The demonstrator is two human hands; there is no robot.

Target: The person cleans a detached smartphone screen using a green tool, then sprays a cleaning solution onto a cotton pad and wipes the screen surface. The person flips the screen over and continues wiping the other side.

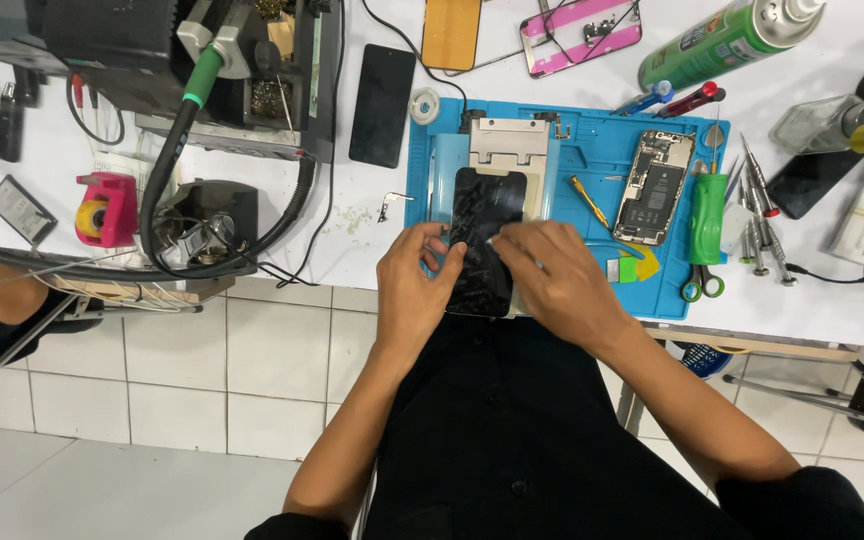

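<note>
Blue repair mat (592, 150), cracked black phone screen (484, 235) between both hands (492, 275).

Cracked black phone screen (482, 240) on blue mat (592, 150); another black screen (382, 105) left.

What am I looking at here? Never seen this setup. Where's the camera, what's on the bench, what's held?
There is no machine: one camera on a person's head looks down at their own two bare hands at a white workbench. On it lies a blue work mat. The left hand grips the left edge of a dark phone screen panel with a cracked surface. The right hand rests on the panel's right side, fingers pressing something small and pale that is too small to identify. Beyond it sits a grey metal fixture. On the mat also: an opened phone body, a green-handled tool and small scissors. A green spray can lies further back.
</note>
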